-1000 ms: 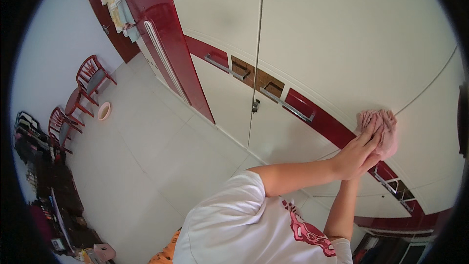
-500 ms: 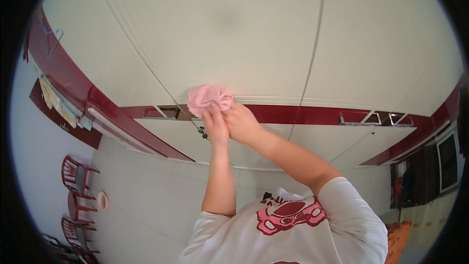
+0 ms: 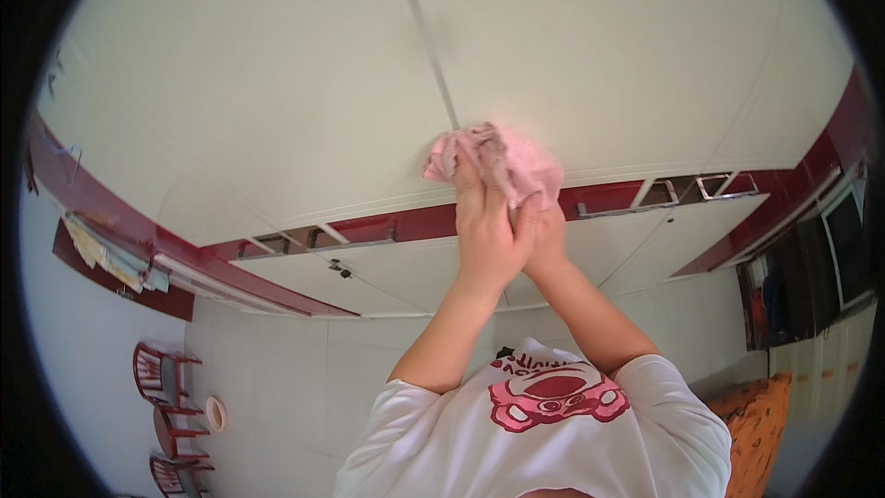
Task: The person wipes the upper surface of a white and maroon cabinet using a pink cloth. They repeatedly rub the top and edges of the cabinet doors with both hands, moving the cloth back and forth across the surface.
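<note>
A crumpled pink cloth (image 3: 527, 161) is in my two hands, in front of the cream cabinet door (image 3: 304, 120), close to the seam between two doors. It looks as if it touches the door, though the contact is hidden. My left hand (image 3: 489, 235) has its fingers laid over the cloth's near side, pressing into its folds. Beside it and partly behind it, my right hand (image 3: 548, 238) grips the cloth's lower right part; most of its fingers are hidden by the cloth and the left hand.
Below the doors runs a dark red band (image 3: 429, 223) with metal handles (image 3: 728, 186). A key with a dark fob (image 3: 340, 268) hangs in a lower door. Wooden chairs (image 3: 164, 374) and a pale basin (image 3: 216, 413) stand at the left. Orange fabric (image 3: 754, 424) lies at the lower right.
Both hands and the cloth have shifted rightward along the cabinet, to the seam between the doors. The bunched cloth is now more spread out, and my left fingers reach further over it.
</note>
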`<state>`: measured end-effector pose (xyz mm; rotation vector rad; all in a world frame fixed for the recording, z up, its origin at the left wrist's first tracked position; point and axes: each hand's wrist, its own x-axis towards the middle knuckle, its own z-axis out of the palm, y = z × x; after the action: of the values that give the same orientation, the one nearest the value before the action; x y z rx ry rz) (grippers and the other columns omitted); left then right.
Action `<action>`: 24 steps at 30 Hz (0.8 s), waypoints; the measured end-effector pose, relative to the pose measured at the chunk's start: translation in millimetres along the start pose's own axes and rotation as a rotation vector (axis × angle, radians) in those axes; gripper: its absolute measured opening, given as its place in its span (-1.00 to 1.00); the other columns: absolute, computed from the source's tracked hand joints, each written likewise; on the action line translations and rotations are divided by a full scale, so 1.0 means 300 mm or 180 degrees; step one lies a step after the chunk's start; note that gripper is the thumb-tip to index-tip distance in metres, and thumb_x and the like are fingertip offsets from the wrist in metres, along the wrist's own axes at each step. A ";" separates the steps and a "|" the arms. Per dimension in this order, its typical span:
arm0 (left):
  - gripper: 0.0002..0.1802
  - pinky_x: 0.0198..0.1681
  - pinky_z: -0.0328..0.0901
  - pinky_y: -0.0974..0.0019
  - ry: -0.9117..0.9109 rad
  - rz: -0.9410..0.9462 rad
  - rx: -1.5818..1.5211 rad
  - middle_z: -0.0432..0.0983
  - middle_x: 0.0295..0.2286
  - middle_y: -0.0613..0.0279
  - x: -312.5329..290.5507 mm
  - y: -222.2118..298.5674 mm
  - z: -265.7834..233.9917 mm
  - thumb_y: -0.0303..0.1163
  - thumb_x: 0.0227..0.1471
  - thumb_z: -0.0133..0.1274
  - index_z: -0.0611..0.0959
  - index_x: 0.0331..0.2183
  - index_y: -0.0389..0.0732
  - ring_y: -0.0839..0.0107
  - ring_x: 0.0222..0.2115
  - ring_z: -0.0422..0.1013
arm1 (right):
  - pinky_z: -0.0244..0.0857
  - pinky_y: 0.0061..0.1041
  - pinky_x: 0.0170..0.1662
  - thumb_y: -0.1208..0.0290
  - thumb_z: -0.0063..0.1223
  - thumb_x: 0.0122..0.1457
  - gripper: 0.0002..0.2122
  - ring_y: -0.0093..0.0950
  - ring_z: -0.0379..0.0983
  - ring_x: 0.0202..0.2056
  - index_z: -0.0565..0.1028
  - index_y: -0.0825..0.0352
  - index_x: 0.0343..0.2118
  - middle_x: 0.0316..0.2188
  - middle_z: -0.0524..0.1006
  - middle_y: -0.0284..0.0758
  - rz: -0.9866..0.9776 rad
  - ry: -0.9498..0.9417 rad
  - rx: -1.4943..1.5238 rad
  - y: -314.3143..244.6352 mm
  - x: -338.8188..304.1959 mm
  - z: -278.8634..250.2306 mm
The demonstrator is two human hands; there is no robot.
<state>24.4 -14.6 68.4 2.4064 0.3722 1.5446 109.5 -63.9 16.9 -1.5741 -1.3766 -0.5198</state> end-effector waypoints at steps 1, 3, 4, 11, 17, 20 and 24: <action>-0.26 0.24 0.02 -0.13 -0.0106 0.0065 -0.0035 -0.03 0.23 -0.47 0.014 0.028 0.043 -0.24 0.12 0.12 0.28 0.19 -0.49 -0.41 0.24 -0.03 | 0.38 -0.24 -0.10 0.35 -0.01 0.15 -0.64 -0.14 0.48 -0.09 0.47 0.25 0.03 0.01 0.51 -0.22 0.0123 0.0037 -0.0160 0.030 -0.010 -0.038; -0.23 0.24 0.03 -0.15 -0.0275 0.0192 -0.0036 0.00 0.22 -0.44 0.038 0.094 0.125 -0.23 0.07 0.15 0.30 0.17 -0.51 -0.39 0.22 0.00 | 0.36 -0.23 -0.04 0.35 -0.01 0.17 -0.60 -0.14 0.45 -0.02 0.43 0.29 0.08 0.06 0.47 -0.18 0.0778 0.0146 0.0298 0.098 -0.036 -0.101; -0.23 0.23 0.04 -0.15 -0.0409 0.0267 -0.0066 0.03 0.22 -0.42 0.048 0.128 0.163 -0.23 0.06 0.15 0.30 0.17 -0.51 -0.38 0.21 0.03 | 0.36 -0.23 -0.04 0.35 -0.01 0.17 -0.60 -0.14 0.45 -0.02 0.43 0.29 0.08 0.06 0.47 -0.18 0.1209 0.0268 0.0670 0.132 -0.046 -0.131; -0.33 0.22 0.09 -0.13 -0.0798 0.0704 -0.0085 0.16 0.21 -0.14 0.086 0.271 0.395 -0.23 0.07 0.09 0.39 0.16 -0.33 -0.16 0.16 0.18 | 0.36 -0.22 -0.03 0.35 -0.01 0.16 -0.60 -0.14 0.44 -0.01 0.42 0.30 0.08 0.07 0.46 -0.17 0.1117 0.0742 0.0110 0.263 -0.034 -0.296; -0.34 0.20 0.16 -0.05 -0.0896 0.0820 -0.0269 0.21 0.18 -0.10 0.124 0.292 0.360 -0.23 0.06 0.10 0.39 0.17 -0.26 -0.09 0.15 0.22 | 0.35 -0.22 -0.03 0.35 -0.01 0.16 -0.60 -0.14 0.44 -0.01 0.42 0.31 0.08 0.07 0.46 -0.16 0.0863 0.0704 0.0181 0.243 0.012 -0.256; -0.33 0.18 0.19 -0.03 -0.0373 0.0536 -0.0366 0.21 0.16 -0.15 0.116 0.249 0.256 -0.27 0.04 0.13 0.39 0.17 -0.28 -0.08 0.16 0.21 | 0.35 -0.22 -0.02 0.35 -0.01 0.16 -0.60 -0.14 0.43 0.00 0.42 0.32 0.08 0.07 0.46 -0.16 0.0666 0.0615 0.0318 0.201 0.060 -0.190; -0.26 0.15 0.24 0.00 0.0111 0.0388 -0.0033 0.01 0.21 -0.42 0.148 0.156 0.080 -0.32 -0.01 0.17 0.35 0.16 -0.42 -0.24 0.15 0.20 | 0.35 -0.22 -0.02 0.36 0.00 0.16 -0.60 -0.14 0.43 0.00 0.42 0.33 0.08 0.07 0.46 -0.16 0.0408 0.0438 0.0750 0.122 0.151 -0.071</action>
<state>67.8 -44.8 112.7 2.4379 0.2275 1.6366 161.3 -55.4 49.7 -1.3975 -1.1789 -0.3666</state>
